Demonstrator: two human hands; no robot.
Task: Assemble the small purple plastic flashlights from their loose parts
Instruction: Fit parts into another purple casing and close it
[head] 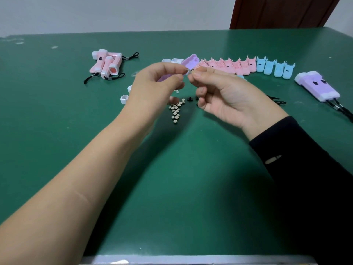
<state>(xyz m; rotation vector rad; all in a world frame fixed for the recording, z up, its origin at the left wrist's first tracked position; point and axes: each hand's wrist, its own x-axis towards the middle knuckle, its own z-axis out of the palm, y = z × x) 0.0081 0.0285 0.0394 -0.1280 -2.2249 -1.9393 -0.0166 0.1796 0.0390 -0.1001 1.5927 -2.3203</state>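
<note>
While both hands meet in the air above the middle of the green worktop [172,169], the left hand [158,83] has its grip curled round a purple shell [191,61], whose wide end sticks out past the fingertips toward the far edge. The right hand [221,90], in a black sleeve [305,169], pinches a small clear part [188,73] between thumb and forefinger, right against the shell; what the part is cannot be told. Below the hands lies a heap of button cells [176,109], with small black switches [189,99] just beside it and white caps [124,98] to its left. Toward the far left corner lie pink flashlights [107,64] with their wrist cords [131,55]. Along the far edge runs a row of pink shells [225,65], then blue shells [275,68]. Near the right edge lie two finished purple flashlights [317,86], and loose black cords [277,100] lie between them and the right hand.
</note>
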